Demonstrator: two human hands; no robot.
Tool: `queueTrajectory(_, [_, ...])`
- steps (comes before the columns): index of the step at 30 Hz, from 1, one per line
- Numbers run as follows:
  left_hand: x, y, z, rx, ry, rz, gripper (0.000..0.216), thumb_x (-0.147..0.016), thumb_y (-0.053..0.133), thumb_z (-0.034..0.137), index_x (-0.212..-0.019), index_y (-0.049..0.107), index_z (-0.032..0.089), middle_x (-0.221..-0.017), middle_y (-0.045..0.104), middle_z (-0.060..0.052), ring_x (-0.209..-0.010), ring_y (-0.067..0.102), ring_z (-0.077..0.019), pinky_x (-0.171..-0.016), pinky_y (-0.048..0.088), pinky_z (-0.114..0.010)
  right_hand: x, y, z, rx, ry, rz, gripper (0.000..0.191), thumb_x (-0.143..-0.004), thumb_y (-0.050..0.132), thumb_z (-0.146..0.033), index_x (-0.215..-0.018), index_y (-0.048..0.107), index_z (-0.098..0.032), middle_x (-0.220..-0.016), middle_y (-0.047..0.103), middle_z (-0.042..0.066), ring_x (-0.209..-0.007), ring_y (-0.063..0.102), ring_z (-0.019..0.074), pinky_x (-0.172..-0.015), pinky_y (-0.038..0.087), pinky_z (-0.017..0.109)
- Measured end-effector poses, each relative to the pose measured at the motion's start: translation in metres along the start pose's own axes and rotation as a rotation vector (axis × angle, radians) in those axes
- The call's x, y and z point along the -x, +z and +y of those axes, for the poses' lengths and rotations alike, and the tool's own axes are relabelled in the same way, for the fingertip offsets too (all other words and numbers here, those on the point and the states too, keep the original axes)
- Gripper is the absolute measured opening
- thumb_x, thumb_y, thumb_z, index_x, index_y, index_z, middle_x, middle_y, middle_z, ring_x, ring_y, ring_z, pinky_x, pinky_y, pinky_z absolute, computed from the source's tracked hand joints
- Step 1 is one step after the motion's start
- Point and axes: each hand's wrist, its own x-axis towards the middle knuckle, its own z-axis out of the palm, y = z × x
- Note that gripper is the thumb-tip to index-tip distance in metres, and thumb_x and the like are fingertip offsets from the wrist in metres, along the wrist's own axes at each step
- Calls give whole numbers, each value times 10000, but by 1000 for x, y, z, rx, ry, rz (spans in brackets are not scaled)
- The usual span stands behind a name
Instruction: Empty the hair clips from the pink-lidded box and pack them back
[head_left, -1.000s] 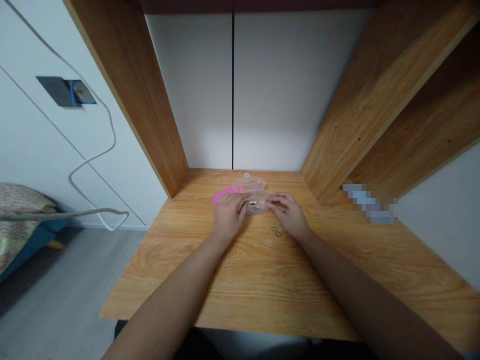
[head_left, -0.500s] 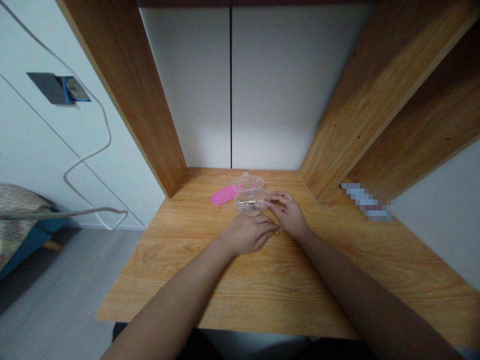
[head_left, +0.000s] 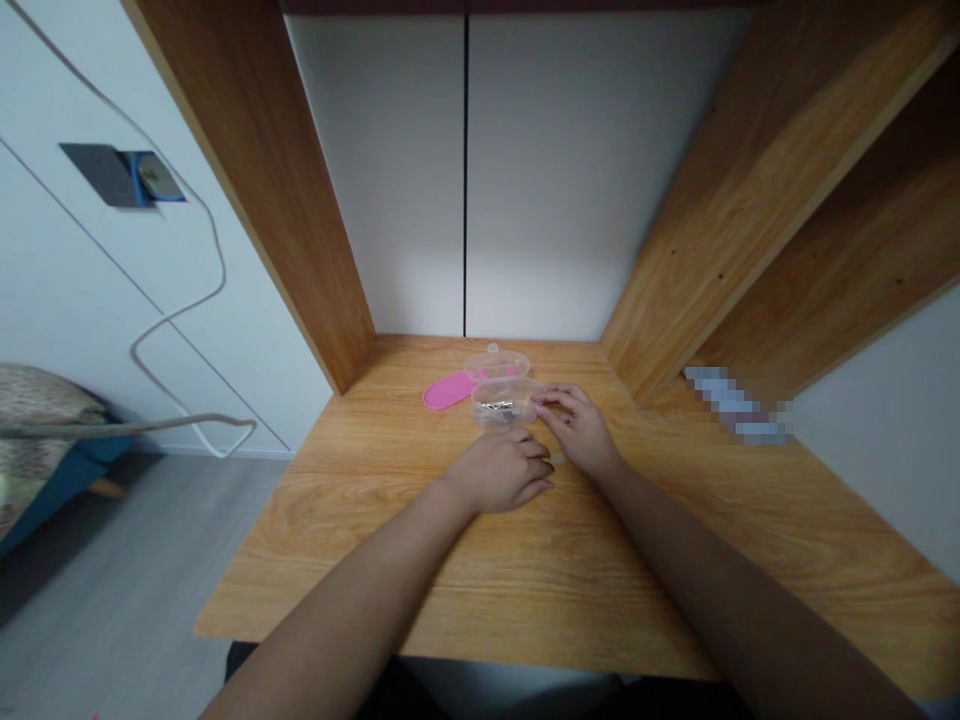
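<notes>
A clear plastic box [head_left: 486,412] with its hinged lid [head_left: 495,365] thrown back stands on the wooden desk, with small metallic pieces [head_left: 496,406] inside. Thumb and fingers of my right hand [head_left: 579,428] pinch the box's right side. Just in front of the box, my left hand [head_left: 504,470] rests low over the desk with its fingers curled; what they hold, if anything, is hidden. A small pale bit [head_left: 556,458] lies by its fingertips, and a faint clear ring-like piece [head_left: 545,512] lies nearer me.
A pink oval piece [head_left: 448,391] lies flat left of the box, partly behind its lid. Wooden uprights [head_left: 300,200] flank the white back panel [head_left: 540,180]. A blurred-out item [head_left: 731,402] lies at the right. A white cable [head_left: 217,250] hangs at the left wall.
The small dark ring at my left fingertips has gone from sight, and those fingers have curled in slightly. My right hand stays on the box.
</notes>
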Motion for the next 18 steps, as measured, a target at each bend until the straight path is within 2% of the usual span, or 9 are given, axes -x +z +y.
queueTrajectory(9, [2, -4, -4, -43, -4, 16, 328, -1017, 463, 351, -994, 749, 192, -962, 768, -47, -939, 607, -214, -921, 462, -358, 0, 0, 0, 3, -11, 1, 286, -902, 649, -467, -1024, 757, -233, -1141, 567, 105, -1069, 612, 242, -665, 635, 299])
queueTrajectory(18, [4, -5, -10, -70, -42, 61, 286, -994, 467, 257, -948, 747, 220, -936, 760, -42, -959, 618, -207, -909, 474, -349, 0, -1, -5, -4, 5, -5, 299, -895, 652, -482, -1023, 760, -234, -1140, 564, 108, -1071, 610, 245, -678, 641, 307])
